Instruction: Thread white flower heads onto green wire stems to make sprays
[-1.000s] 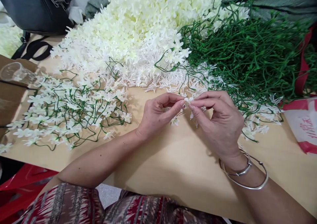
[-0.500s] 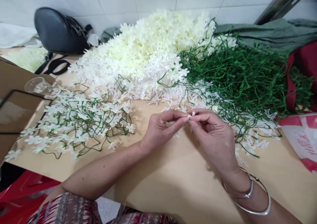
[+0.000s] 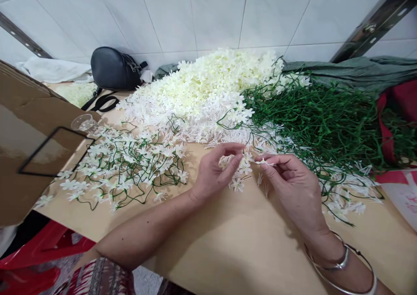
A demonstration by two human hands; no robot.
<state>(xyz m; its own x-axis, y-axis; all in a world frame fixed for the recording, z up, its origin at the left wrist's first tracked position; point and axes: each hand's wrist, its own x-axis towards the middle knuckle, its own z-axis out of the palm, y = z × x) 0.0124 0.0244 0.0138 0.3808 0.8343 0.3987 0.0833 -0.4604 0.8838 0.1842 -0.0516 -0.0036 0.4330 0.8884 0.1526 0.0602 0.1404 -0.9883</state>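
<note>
Bare tabletop open across lower centre, passable. Upper centre blocked by heap of white flowers. Right blocked by tangle of green stems. Left of centre covered by finished flower sprigs. Far left walled by cardboard box; plastic cup beside it.

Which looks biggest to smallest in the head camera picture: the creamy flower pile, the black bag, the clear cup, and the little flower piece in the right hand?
1. Creamy flower pile, by far.
2. Black bag.
3. Clear cup.
4. Little flower piece pinched in the right hand, though it sits nearer the camera.
</note>
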